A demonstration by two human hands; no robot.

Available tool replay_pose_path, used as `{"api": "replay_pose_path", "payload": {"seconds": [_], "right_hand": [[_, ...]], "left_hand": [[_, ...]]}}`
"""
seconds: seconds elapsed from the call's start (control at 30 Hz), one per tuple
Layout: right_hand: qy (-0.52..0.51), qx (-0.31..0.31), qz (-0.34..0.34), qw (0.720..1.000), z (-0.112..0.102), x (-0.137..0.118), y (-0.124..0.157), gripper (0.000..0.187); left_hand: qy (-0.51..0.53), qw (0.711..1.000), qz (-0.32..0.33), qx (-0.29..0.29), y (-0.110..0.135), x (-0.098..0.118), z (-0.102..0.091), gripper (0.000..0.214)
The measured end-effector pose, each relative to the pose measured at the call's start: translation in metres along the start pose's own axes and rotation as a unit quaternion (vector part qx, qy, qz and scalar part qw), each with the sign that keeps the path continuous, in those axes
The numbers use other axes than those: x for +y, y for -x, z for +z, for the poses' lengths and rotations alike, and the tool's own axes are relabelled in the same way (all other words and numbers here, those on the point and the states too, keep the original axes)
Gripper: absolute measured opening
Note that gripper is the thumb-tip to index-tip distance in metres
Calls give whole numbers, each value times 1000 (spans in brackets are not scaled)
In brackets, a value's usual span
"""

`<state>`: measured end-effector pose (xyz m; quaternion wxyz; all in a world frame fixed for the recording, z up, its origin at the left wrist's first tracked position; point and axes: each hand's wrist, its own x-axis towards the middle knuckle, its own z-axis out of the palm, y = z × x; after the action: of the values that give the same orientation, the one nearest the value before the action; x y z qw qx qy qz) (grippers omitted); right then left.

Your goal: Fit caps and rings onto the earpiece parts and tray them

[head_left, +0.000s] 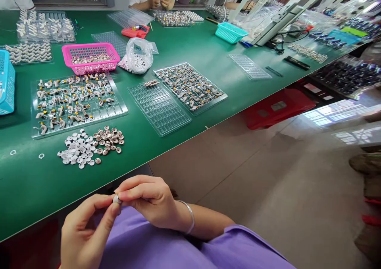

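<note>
A small rounded white-and-grey part (116,199) is pinched in front of my lap, just off the table's near edge. My left hand (85,231) grips it from the left between thumb and fingertips. The fingertips of my right hand (150,200) close on the same part from above and the right. Its underside is hidden by the fingers. Beyond my hands on the green table (143,150) lie a pile of white round caps (77,149) and a pile of beige round caps (110,139), side by side.
Behind the piles, a clear tray (119,109) holds curved beige pieces with orange tabs; a second filled tray (193,84) lies right. Between them is a mostly bare clear tray (166,110). A pink basket (89,68) and plastic bag (139,56) stand farther back. Opposite, a person's hands (160,1) work.
</note>
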<state>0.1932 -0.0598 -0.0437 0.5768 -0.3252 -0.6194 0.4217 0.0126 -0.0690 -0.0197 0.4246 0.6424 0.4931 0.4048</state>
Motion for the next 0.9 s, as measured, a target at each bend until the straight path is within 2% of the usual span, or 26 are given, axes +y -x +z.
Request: {"api": "replay_pose_path", "payload": {"seconds": [0.13,0.3,0.67,0.83,0.9], "right_hand": [[-2,-2,14,1000,0,1,1,11],[-22,4,1,1000,1,0,0,12],[60,-54,-40,996,-8,-6,-4,20],[92,-68,-67,991,-11,-10,-4,25],[88,-70,-55,992,-11,-11,-4,24]], "left_hand": [[-32,999,41,0,0,2,-1,9],[-88,991,101,-2,-3,8,-1,11],[-75,995,51,-42,-5,8,-6,14],[-63,996,54,-32,-4,6,-4,11],[-50,997,40,-33,-3,2,-3,10]]}}
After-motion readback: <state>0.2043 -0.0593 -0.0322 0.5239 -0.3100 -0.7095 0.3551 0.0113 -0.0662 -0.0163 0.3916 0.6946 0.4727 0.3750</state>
